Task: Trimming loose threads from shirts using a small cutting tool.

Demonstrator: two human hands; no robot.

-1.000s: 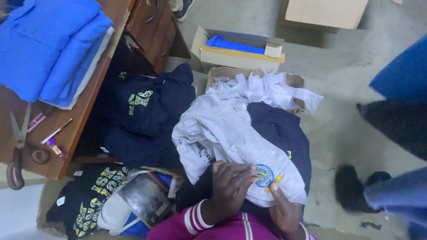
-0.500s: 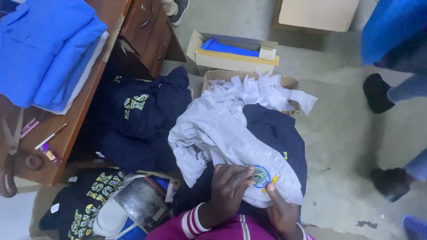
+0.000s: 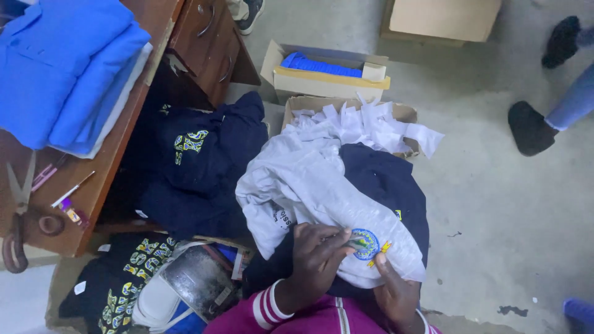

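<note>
1. Concrete floor (image 3: 495, 185): grey, stained, runs across the right side of the view. Another person's dark shoe (image 3: 530, 127) stands on it at the right edge.
2. Wooden desk (image 3: 105, 179): along the left. It carries a stack of folded blue cloth (image 3: 62, 68), a pair of scissors (image 3: 18, 210) and a few pens near its front edge.
3. Navy garments (image 3: 204, 161): heaped beside the desk, with yellow lettering showing.
4. Grey garment (image 3: 309, 185): lies over a navy garment on the person's lap, at centre bottom of the view. A round blue-and-yellow badge (image 3: 365, 243) sits on its near end.
5. Open cardboard box (image 3: 402, 112): just beyond the lap, full of white paper strips (image 3: 365, 124). A second box (image 3: 328, 77) behind it holds blue cloth.
6. Left hand (image 3: 318, 256): pressed down on the grey garment, fingers closed and pinching the cloth at the left edge of the badge.
7. Right hand (image 3: 396, 291): beneath the badge, thumb up against the cloth. It grips the garment's lower edge; the fingers are hidden under the fabric.
</note>
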